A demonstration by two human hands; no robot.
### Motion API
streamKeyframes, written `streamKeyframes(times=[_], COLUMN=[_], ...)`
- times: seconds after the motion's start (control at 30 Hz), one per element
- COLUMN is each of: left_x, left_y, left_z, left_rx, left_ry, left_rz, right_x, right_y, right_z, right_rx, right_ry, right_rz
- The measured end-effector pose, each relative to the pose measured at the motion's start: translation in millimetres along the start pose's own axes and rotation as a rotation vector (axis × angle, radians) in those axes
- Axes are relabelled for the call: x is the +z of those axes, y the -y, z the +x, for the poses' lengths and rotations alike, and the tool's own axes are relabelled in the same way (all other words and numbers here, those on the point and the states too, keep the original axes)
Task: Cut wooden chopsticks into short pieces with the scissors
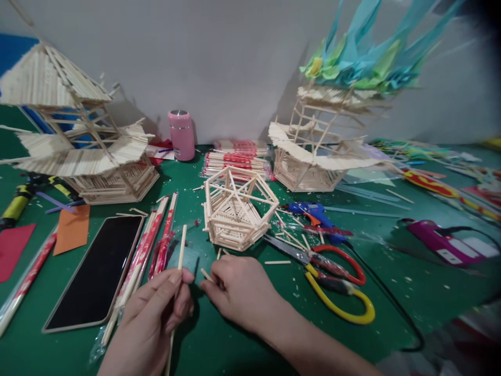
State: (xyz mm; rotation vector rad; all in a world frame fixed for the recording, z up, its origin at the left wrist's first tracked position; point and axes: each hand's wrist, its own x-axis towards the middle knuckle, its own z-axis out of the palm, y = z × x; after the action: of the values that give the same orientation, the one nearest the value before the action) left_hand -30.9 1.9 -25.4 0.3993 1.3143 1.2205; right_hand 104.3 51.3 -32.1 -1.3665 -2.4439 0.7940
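Observation:
My left hand [156,313] grips a long wooden chopstick [182,248] upright between thumb and fingers, its lower end showing below the palm. Close beside it, my right hand [238,292] is closed with a short piece of wooden stick [206,274] poking out near the thumb. Just beyond the right hand sits a small hexagonal stick frame [240,209], with spokes crossing its open top. Scissors [313,261] with red and yellow handles lie to the right of that frame. A blue glue gun [313,211] rests behind them among cut stick pieces.
Two tiered stick pavilions stand at the back, one left [82,136] and one right [313,146]. A phone [97,271] and wrapped chopsticks [148,240] lie left. Behind are a pink flask [181,136] and more chopstick packs [235,163]. A magenta power strip [442,243] lies right.

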Motion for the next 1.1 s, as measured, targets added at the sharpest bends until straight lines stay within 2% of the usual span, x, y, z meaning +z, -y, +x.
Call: streamKeyframes(times=[0.13, 0.27, 0.43, 0.53, 0.57, 0.63, 0.7, 0.83, 0.97, 1.1], left_x=[-3.0, -6.1, -5.6, -5.1, -5.0, -4.8, -4.6, -5.6, -12.2, -21.7], left_y=[5, 9, 8, 8, 8, 8, 7, -2, -16, -29], left_z=[1, 1, -3, -3, -3, -2, -3, -6, -10, -14], left_rx=[0.041, 0.051, 0.05, 0.034, 0.025, 0.026, 0.04, 0.052, 0.141, 0.204], left_ry=[0.051, 0.068, 0.105, 0.105, 0.105, 0.108, 0.105, 0.098, 0.072, 0.067], left_rz=[-0.008, -0.031, -0.04, -0.03, -0.026, -0.021, -0.021, -0.036, -0.086, -0.065], right_x=[-8, -34, -61, -63, -63, -63, -65, -71, -77, -80], right_y=[4, -4, -42, -70, -80, -95, -107, -116, -120, -124], right_z=[0, -15, -64, -94, -102, -113, -117, -116, -113, -112], right_rx=[0.05, 0.126, 0.271, 0.368, 0.386, 0.417, 0.448, 0.482, 0.554, 0.566], right_ry=[-0.004, -0.076, -0.212, -0.263, -0.318, -0.405, -0.424, -0.27, -0.076, -0.055], right_rz=[-0.135, -0.156, -0.144, -0.144, -0.151, -0.214, -0.305, -0.361, -0.407, -0.452])
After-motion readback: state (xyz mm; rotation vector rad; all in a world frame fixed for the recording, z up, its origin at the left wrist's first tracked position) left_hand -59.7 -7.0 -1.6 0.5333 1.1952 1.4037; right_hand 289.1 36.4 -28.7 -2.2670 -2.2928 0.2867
